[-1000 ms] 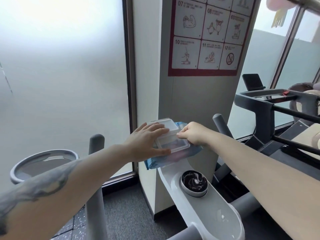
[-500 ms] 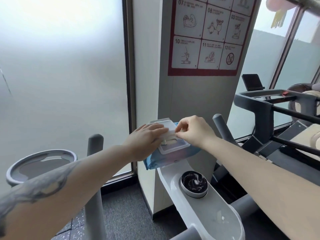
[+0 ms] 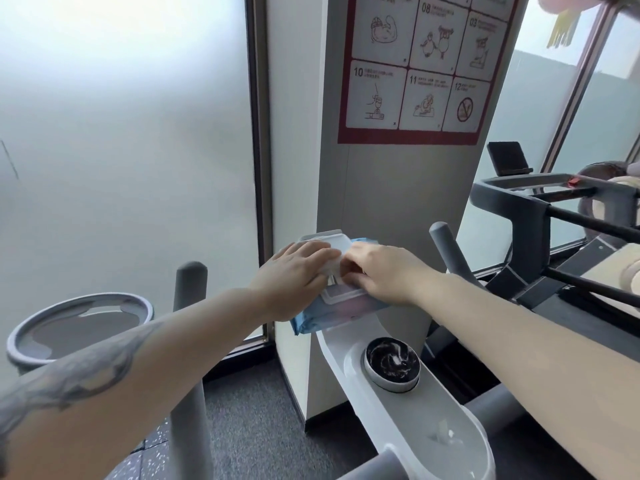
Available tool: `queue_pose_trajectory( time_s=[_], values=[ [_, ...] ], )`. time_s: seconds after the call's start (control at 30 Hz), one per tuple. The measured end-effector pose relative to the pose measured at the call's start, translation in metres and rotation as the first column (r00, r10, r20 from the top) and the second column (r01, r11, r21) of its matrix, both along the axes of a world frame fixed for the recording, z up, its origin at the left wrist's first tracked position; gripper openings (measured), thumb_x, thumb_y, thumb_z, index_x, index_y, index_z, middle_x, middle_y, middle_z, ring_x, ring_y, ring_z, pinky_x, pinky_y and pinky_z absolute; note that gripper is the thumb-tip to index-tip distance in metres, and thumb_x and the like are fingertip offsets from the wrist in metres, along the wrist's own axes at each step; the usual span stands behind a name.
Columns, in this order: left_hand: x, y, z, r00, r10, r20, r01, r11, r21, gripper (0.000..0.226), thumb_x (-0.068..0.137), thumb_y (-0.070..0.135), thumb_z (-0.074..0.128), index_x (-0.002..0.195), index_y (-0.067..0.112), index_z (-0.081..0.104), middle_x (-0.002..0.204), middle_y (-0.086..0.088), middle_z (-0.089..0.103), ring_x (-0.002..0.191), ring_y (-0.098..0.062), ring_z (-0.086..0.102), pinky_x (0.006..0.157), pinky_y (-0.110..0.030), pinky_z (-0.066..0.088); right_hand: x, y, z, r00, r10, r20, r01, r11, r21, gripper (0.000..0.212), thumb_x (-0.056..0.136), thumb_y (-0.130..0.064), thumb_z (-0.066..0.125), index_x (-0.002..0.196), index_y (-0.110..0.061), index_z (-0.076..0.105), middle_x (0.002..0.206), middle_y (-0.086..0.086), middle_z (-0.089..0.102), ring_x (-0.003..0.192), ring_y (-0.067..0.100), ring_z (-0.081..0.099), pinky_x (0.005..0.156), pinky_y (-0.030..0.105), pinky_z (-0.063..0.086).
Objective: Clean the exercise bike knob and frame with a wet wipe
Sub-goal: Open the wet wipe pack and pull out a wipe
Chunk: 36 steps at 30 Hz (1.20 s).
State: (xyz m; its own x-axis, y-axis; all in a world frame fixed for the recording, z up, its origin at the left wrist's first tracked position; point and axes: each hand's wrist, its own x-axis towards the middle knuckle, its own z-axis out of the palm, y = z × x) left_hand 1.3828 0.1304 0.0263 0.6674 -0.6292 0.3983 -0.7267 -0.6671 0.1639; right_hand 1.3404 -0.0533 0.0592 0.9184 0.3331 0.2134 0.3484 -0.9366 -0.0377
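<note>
We press our left hand (image 3: 294, 275) flat on the wipe pack (image 3: 332, 311); our right hand (image 3: 377, 271), just beside, pinches a wipe (image 3: 334, 266). The knob (image 3: 392, 362) sits below the right hand.

A red-bordered instruction poster (image 3: 420, 69) with numbered drawings is fixed on a grey pillar (image 3: 391, 188). On its left a frosted glass wall (image 3: 124, 150) is seen, and below it a round grey tray (image 3: 79, 327). A treadmill (image 3: 554, 216) is placed at the right, on dark carpet (image 3: 256, 410).
</note>
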Motion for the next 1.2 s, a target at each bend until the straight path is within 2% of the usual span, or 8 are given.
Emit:
queue_pose_trajectory(
  time_s=[0.13, 0.33, 0.53, 0.67, 0.87, 0.97, 1.1, 1.2],
  values=[
    [0.0, 0.001, 0.0, 1.0, -0.011, -0.007, 0.011, 1.0, 0.001, 0.055, 0.086, 0.035, 0.025, 0.139, 0.03, 0.039, 0.146, 0.008, 0.037, 0.134, -0.014, 0.028, 0.111, -0.026, 0.017, 0.001, 0.002, -0.001, 0.997, -0.023, -0.069, 0.021, 0.999, -0.031, 0.007, 0.099, -0.027, 0.038, 0.099, -0.022, 0.043, 0.113, -0.001, 0.049, 0.089, 0.021, 0.048, 0.073, 0.035, 0.038],
    [0.0, 0.001, 0.001, 1.0, -0.002, -0.008, 0.002, 1.0, 0.002, 0.055, 0.086, 0.039, 0.026, 0.138, 0.031, 0.04, 0.145, 0.01, 0.037, 0.133, -0.013, 0.029, 0.109, -0.025, 0.017, 0.002, -0.005, 0.007, 0.991, 0.015, -0.137, 0.001, 0.993, 0.117, 0.012, 0.1, -0.022, 0.041, 0.088, -0.025, 0.041, 0.093, -0.008, 0.045, 0.09, 0.017, 0.047, 0.079, 0.033, 0.039],
    [0.0, 0.0, 0.002, 1.0, -0.013, 0.007, 0.013, 0.999, -0.034, 0.049, 0.088, 0.042, 0.031, 0.135, 0.032, 0.043, 0.142, 0.01, 0.04, 0.13, -0.014, 0.032, 0.107, -0.027, 0.02, 0.008, -0.012, 0.027, 0.978, -0.045, 0.204, -0.041, 0.916, 0.399, 0.017, 0.098, -0.017, 0.042, 0.083, -0.024, 0.043, 0.084, -0.017, 0.044, 0.08, 0.016, 0.048, 0.077, 0.039, 0.045],
    [-0.001, 0.0, 0.003, 1.0, -0.013, 0.005, 0.014, 0.999, -0.046, 0.05, 0.088, 0.044, 0.029, 0.135, 0.032, 0.042, 0.143, 0.01, 0.04, 0.13, -0.013, 0.033, 0.107, -0.028, 0.022, 0.015, -0.016, 0.039, 0.914, -0.125, 0.386, -0.099, 0.853, 0.513, 0.012, 0.097, -0.013, 0.043, 0.088, -0.019, 0.046, 0.084, -0.01, 0.046, 0.077, 0.017, 0.048, 0.073, 0.033, 0.042],
    [-0.001, 0.0, 0.002, 0.999, -0.02, 0.032, 0.021, 1.0, -0.014, 0.05, 0.089, 0.042, 0.027, 0.135, 0.029, 0.044, 0.144, 0.01, 0.039, 0.13, -0.01, 0.029, 0.105, -0.021, 0.016, 0.01, -0.025, 0.099, 0.676, -0.417, 0.608, -0.213, 0.679, 0.703, 0.011, 0.098, -0.011, 0.037, 0.092, -0.013, 0.046, 0.09, 0.001, 0.051, 0.082, 0.014, 0.047, 0.07, 0.005, 0.035],
    [-0.002, 0.0, 0.004, 0.999, -0.039, -0.013, 0.038, 0.996, -0.081, 0.055, 0.09, 0.048, 0.022, 0.136, 0.028, 0.045, 0.143, 0.008, 0.044, 0.13, -0.011, 0.034, 0.104, -0.023, 0.02, 0.007, -0.037, 0.132, 0.595, -0.558, 0.578, -0.254, 0.552, 0.794, 0.012, 0.099, -0.016, 0.034, 0.096, -0.014, 0.045, 0.096, 0.001, 0.051, 0.089, 0.012, 0.048, 0.08, 0.017, 0.042],
    [0.001, 0.002, 0.013, 0.981, -0.059, -0.185, -0.01, 0.935, -0.355, 0.051, 0.087, 0.047, 0.024, 0.128, 0.033, 0.051, 0.125, 0.004, 0.062, 0.113, -0.019, 0.053, 0.088, -0.032, 0.04, 0.005, -0.044, 0.13, 0.583, -0.547, 0.601, -0.18, 0.635, 0.751, 0.024, 0.099, -0.018, 0.034, 0.106, -0.003, 0.052, 0.098, -0.001, 0.051, 0.092, 0.012, 0.048, 0.077, 0.009, 0.039],
    [-0.001, -0.004, 0.017, 0.986, 0.047, -0.16, -0.076, 0.98, -0.182, 0.051, 0.081, 0.042, 0.038, 0.13, 0.033, 0.048, 0.126, 0.009, 0.059, 0.113, -0.02, 0.052, 0.087, -0.032, 0.038, 0.002, -0.047, 0.114, 0.572, -0.518, 0.636, -0.164, 0.688, 0.707, 0.018, 0.098, -0.013, 0.036, 0.102, -0.006, 0.052, 0.097, 0.001, 0.049, 0.087, 0.012, 0.045, 0.07, 0.0, 0.032]
  ],
)
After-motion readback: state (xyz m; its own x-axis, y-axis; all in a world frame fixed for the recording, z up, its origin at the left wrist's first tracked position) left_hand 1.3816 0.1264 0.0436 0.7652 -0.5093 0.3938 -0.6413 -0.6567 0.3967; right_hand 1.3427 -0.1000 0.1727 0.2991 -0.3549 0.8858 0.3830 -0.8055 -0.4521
